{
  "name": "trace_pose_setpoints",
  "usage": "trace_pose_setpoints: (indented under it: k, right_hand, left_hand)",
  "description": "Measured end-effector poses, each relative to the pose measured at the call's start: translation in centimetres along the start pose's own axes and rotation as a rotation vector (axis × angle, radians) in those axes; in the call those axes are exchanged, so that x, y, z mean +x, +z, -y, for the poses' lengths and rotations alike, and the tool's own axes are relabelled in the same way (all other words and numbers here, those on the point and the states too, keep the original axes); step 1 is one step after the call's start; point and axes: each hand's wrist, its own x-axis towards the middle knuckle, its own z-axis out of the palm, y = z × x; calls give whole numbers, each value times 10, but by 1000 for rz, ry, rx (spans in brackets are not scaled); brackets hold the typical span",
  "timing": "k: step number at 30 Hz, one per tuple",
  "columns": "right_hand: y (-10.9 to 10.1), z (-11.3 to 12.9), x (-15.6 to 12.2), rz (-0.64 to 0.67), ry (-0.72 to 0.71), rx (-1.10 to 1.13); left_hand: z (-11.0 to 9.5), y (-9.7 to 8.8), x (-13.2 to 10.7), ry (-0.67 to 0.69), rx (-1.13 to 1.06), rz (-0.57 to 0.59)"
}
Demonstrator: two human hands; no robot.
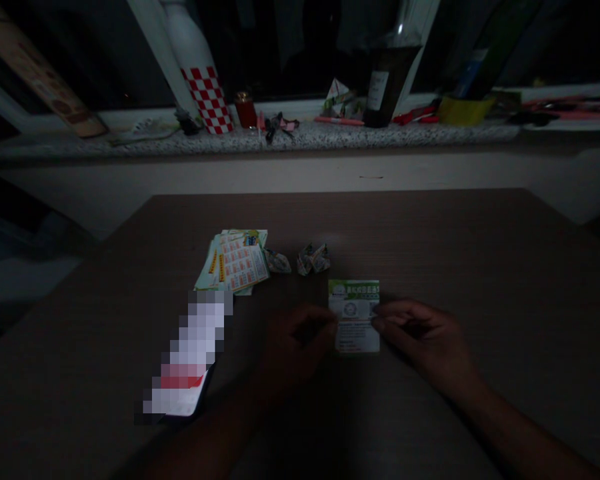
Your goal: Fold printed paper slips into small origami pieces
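Observation:
Between my two hands is a small square sheet of printed paper [358, 335], white with a green band along its top. My left hand [300, 343] pinches its left edge between thumb and fingertips. On the opposite edge, my right hand [425, 337] pinches it the same way. Just beyond the sheet sits a folded paper shape [313, 259], with a smaller folded paper piece [279, 261] to its left. A loose stack of printed paper sheets [243, 264] lies farther left, touching or close to that smaller piece.
A lit phone [185, 360], its screen blurred out, lies left of my left arm on the brown table [430, 233]. Behind the table, a granite windowsill [310, 139] holds a red-checked white bottle [207, 87], a dark bottle [380, 93], a yellow container [464, 110] and small clutter.

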Motion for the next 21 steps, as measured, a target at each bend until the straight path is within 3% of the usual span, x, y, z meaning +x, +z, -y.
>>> trace_pose_setpoints:
  k: [4,8,16,21]
  right_hand:
    - [6,3,-1,-46,-55,11]
    - [6,4,1,-23,16,63]
    - [5,6,3,46,93,86]
    - [1,8,3,42,45,72]
  left_hand:
    - [4,6,3,-136,-164,-75]
    - [4,6,8,-282,-295,-11]
    - [-1,2,13,-333,-311,37]
    - [-2,1,13,-407,-348,9]
